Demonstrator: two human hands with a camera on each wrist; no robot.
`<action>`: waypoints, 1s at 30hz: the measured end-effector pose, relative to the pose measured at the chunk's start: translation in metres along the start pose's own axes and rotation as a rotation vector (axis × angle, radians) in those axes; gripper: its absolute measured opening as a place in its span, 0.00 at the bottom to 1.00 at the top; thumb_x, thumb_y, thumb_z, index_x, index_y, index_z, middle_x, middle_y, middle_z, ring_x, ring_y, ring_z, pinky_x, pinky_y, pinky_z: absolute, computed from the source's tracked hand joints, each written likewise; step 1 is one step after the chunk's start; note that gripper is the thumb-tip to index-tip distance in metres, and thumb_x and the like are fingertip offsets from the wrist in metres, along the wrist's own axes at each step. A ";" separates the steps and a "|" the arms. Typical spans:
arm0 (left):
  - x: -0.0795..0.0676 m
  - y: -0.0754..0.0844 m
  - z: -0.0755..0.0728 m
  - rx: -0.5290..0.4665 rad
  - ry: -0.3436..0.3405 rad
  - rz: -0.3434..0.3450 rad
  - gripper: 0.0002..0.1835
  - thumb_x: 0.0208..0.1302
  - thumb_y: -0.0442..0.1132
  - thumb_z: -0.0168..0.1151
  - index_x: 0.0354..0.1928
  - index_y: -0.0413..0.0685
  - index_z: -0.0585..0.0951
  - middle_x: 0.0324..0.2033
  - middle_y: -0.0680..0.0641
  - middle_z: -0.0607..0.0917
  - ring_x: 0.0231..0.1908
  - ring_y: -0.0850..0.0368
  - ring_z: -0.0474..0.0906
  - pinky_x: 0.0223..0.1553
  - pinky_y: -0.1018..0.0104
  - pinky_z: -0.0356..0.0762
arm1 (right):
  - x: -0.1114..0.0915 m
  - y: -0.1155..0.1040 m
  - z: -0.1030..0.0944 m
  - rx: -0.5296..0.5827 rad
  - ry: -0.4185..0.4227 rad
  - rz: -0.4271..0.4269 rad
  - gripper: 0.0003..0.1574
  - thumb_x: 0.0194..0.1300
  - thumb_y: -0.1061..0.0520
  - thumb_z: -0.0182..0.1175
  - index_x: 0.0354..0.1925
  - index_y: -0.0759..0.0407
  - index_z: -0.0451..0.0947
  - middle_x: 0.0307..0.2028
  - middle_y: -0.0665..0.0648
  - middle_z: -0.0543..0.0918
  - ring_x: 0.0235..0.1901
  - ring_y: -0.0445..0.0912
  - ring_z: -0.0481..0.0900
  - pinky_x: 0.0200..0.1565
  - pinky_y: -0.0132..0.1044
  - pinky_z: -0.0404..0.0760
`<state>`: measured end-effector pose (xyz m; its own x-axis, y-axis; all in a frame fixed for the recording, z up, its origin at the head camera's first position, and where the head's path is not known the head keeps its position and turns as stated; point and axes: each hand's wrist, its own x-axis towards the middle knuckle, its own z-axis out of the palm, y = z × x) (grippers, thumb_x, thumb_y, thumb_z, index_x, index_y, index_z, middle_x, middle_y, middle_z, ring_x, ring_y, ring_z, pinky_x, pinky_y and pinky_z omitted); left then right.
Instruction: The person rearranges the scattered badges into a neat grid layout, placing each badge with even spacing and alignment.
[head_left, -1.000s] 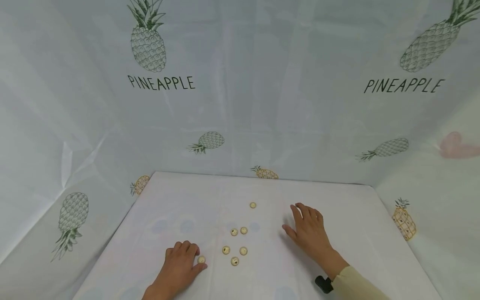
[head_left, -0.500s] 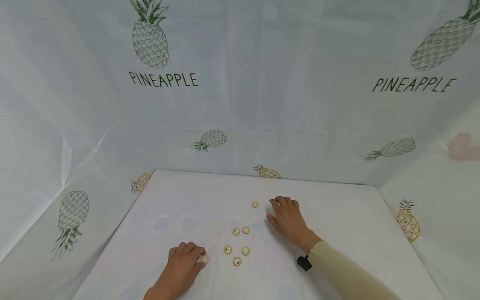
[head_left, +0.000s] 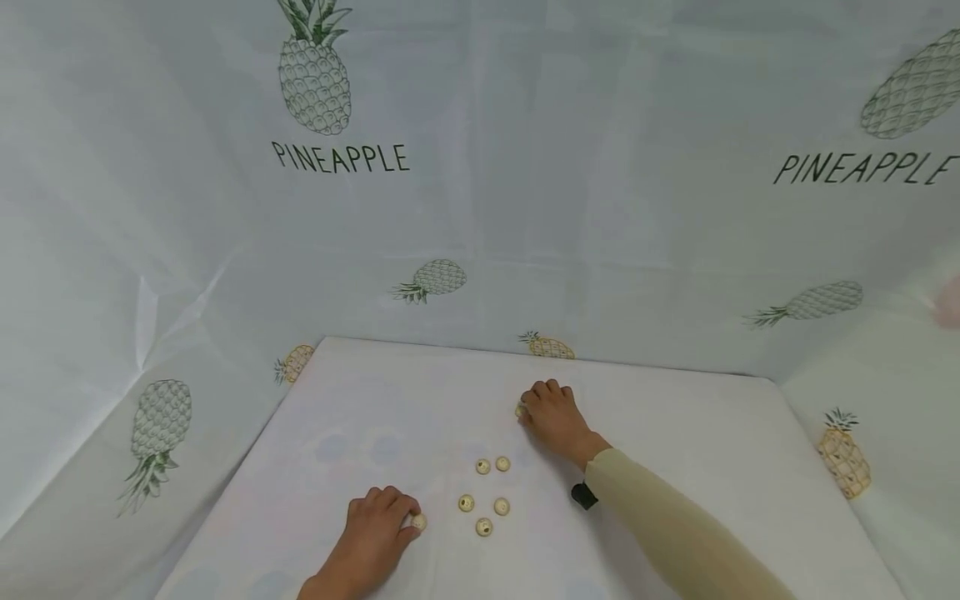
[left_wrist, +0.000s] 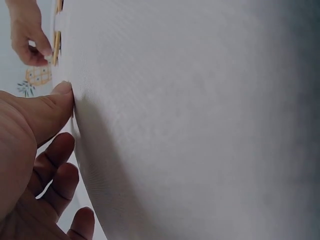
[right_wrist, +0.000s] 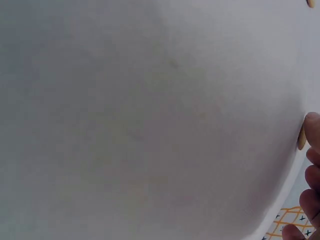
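Fingers of the left hand are clamped on a small pale-yellow round disc at the near side; those of the right hand are clamped on a matching far disc, from which they stood apart half a second earlier. Five similar discs lie between the hands, touching neither. Fingertips partly cover the far disc; the right wrist view cuts off the right hand. White tabletop extends from the beige right sleeve to the right edge, and beyond the right hand to the back edge.
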<state>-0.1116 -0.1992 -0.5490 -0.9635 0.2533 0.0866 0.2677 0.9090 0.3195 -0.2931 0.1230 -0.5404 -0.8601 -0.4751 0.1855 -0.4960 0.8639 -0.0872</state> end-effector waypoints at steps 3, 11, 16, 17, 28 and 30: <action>0.000 0.003 -0.001 -0.015 -0.019 -0.012 0.10 0.64 0.46 0.76 0.41 0.64 0.81 0.40 0.63 0.77 0.43 0.61 0.70 0.45 0.52 0.66 | 0.001 0.001 0.003 0.009 -0.007 0.022 0.17 0.76 0.48 0.66 0.52 0.58 0.82 0.49 0.57 0.82 0.52 0.55 0.73 0.53 0.55 0.72; 0.000 0.002 -0.001 -0.025 -0.028 -0.008 0.11 0.63 0.46 0.76 0.42 0.64 0.81 0.40 0.63 0.77 0.42 0.62 0.69 0.45 0.53 0.66 | 0.001 0.005 0.003 0.060 -0.035 0.083 0.14 0.79 0.48 0.62 0.50 0.57 0.84 0.49 0.55 0.83 0.53 0.54 0.74 0.55 0.55 0.71; -0.001 0.002 -0.002 -0.031 -0.018 0.003 0.11 0.63 0.46 0.76 0.42 0.64 0.81 0.40 0.63 0.77 0.42 0.62 0.69 0.44 0.53 0.66 | -0.002 0.009 0.002 0.070 -0.015 0.051 0.13 0.78 0.49 0.63 0.49 0.56 0.83 0.49 0.55 0.83 0.53 0.54 0.73 0.55 0.56 0.71; 0.000 0.001 -0.002 -0.029 -0.018 0.002 0.12 0.63 0.46 0.76 0.42 0.64 0.81 0.40 0.63 0.77 0.42 0.62 0.69 0.44 0.53 0.66 | -0.003 0.010 0.002 0.069 -0.012 0.039 0.13 0.78 0.48 0.64 0.50 0.56 0.83 0.49 0.55 0.83 0.53 0.54 0.73 0.54 0.56 0.71; -0.001 -0.001 -0.001 -0.024 -0.006 0.021 0.11 0.63 0.46 0.76 0.42 0.64 0.81 0.40 0.63 0.77 0.42 0.61 0.70 0.44 0.53 0.66 | 0.002 0.013 0.002 0.113 -0.011 0.029 0.12 0.70 0.48 0.72 0.46 0.53 0.88 0.45 0.52 0.84 0.53 0.51 0.75 0.55 0.56 0.71; -0.001 -0.001 -0.001 -0.027 -0.007 0.017 0.11 0.63 0.45 0.76 0.42 0.63 0.81 0.40 0.63 0.77 0.42 0.61 0.70 0.45 0.52 0.67 | 0.004 0.014 0.004 0.125 -0.018 0.042 0.12 0.70 0.48 0.72 0.45 0.53 0.88 0.45 0.51 0.85 0.52 0.51 0.75 0.56 0.56 0.71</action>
<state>-0.1108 -0.2005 -0.5483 -0.9588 0.2707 0.0857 0.2835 0.8952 0.3439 -0.3034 0.1326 -0.5446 -0.8821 -0.4426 0.1612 -0.4692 0.8561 -0.2166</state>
